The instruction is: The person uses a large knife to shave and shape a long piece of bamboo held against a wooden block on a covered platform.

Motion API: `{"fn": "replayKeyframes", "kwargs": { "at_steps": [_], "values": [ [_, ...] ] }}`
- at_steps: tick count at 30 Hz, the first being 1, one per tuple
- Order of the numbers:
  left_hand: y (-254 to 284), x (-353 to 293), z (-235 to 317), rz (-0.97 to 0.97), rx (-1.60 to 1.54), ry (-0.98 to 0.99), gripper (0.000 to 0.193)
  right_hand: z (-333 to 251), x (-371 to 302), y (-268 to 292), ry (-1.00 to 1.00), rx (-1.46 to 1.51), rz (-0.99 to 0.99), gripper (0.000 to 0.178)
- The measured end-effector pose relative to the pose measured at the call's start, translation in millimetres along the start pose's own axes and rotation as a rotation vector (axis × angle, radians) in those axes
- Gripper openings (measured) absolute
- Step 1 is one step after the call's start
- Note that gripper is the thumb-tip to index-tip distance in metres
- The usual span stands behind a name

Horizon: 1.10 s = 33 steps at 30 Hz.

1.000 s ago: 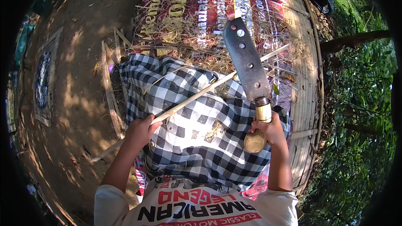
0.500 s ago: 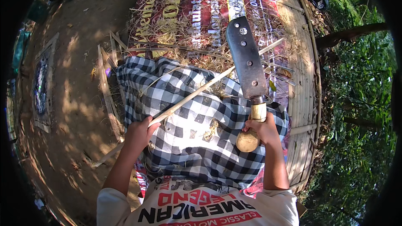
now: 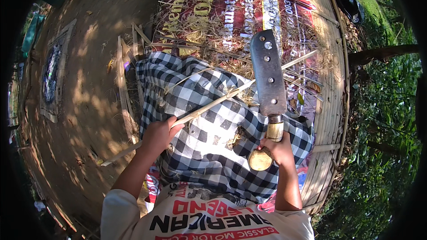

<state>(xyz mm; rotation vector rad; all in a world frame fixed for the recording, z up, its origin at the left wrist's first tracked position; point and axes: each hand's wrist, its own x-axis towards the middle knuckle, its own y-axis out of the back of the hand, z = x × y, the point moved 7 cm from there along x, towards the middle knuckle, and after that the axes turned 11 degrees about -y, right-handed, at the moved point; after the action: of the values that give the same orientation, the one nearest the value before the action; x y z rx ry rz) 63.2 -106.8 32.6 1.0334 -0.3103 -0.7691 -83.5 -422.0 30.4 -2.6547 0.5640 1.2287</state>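
Observation:
My left hand [image 3: 161, 135] is closed round a long, pale wooden strip [image 3: 209, 106], which slants across my lap from lower left to upper right. In my right hand [image 3: 276, 147] is a cleaver [image 3: 268, 78] with a wide dark blade, several holes along it and a wooden handle ending in a round knob. The blade points away from me and crosses over the strip's far part; whether they touch I cannot tell. A black-and-white checked cloth [image 3: 200, 140] covers my lap beneath both hands. Bits of shaving lie on the cloth.
Beyond the cloth a red printed banner [image 3: 191, 22] is strewn with curly shavings [image 3: 227, 13]. Bamboo slats [image 3: 327, 106] edge the platform on the right, with green plants [image 3: 387, 106] past them. Several wooden strips [image 3: 122, 78] lie at the left, beside bare earth [image 3: 84, 93].
The view has shifted, so the surroundings appear further right. The cleaver's blade sits a little lower and more upright in the picture. Both hands keep their hold.

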Motion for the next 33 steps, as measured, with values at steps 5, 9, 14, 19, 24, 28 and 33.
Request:
{"fn": "replayKeyframes", "kwargs": {
  "at_steps": [5,9,14,19,24,28,33],
  "values": [
    [1,-5,-8,0.004,-0.066,0.055,0.035,48,-5,-50,-0.063,-0.024,-0.271,0.013],
    [2,2,1,-0.034,-0.043,0.050,0.040,20,-6,-22,-0.035,0.059,-0.165,0.007],
    [3,0,2,0.019,-0.057,0.051,0.038,31,-9,-37,-0.040,-0.031,-0.088,0.008],
    [3,-6,-2,0.031,-0.106,0.045,0.035,38,-13,-52,-0.055,-0.034,-0.261,0.009],
    [7,-2,5,0.060,-0.038,0.025,0.031,25,-12,-40,-0.019,0.067,-0.095,0.009],
    [6,-2,3,0.081,-0.062,0.000,0.030,57,-23,-74,-0.082,-0.111,-0.268,0.010],
    [7,-2,6,0.109,-0.018,-0.018,0.028,38,-23,-53,-0.056,0.017,-0.203,0.005]
  ]
}}
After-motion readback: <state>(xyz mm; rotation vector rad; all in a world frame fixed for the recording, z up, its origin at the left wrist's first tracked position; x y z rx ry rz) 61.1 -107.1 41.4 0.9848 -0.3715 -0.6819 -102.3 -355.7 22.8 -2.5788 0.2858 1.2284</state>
